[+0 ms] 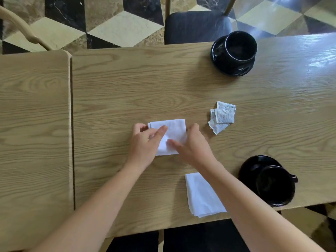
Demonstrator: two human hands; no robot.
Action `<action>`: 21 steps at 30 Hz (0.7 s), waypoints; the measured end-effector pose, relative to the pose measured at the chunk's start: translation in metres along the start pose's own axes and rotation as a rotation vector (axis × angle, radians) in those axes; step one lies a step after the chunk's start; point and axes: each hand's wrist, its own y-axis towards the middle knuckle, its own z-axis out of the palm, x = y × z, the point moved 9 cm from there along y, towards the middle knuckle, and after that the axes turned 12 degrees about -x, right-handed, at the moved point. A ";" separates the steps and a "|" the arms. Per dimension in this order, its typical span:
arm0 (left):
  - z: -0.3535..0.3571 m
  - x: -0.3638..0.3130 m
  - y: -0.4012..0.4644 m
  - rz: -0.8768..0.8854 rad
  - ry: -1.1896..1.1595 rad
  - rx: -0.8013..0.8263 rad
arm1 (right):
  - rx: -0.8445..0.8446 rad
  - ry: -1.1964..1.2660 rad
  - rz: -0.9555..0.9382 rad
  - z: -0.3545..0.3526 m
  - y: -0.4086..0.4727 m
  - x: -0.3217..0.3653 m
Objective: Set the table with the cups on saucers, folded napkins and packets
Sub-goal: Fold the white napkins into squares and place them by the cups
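A white napkin [174,130] lies folded at the middle of the wooden table [127,84]. My left hand [145,144] grips its left edge with thumb and fingers. My right hand [192,146] presses flat on its right side. A second folded white napkin [201,195] lies near the front edge, partly under my right forearm. Several white printed packets [221,116] sit in a loose pile to the right of the hands. One black cup [240,48] stands on a black saucer [218,59] at the far side. Another black cup [274,184] stands on a saucer [254,162] at the front right.
A second wooden table [34,124] butts against the left side with a narrow gap. A dark-cushioned chair [196,26] stands at the far side, and a curved wooden chair back [20,26] at the far left. The floor is patterned tile.
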 end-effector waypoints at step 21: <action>0.177 -0.305 0.081 0.333 0.148 0.298 | -0.359 0.935 0.279 -0.272 0.131 -0.115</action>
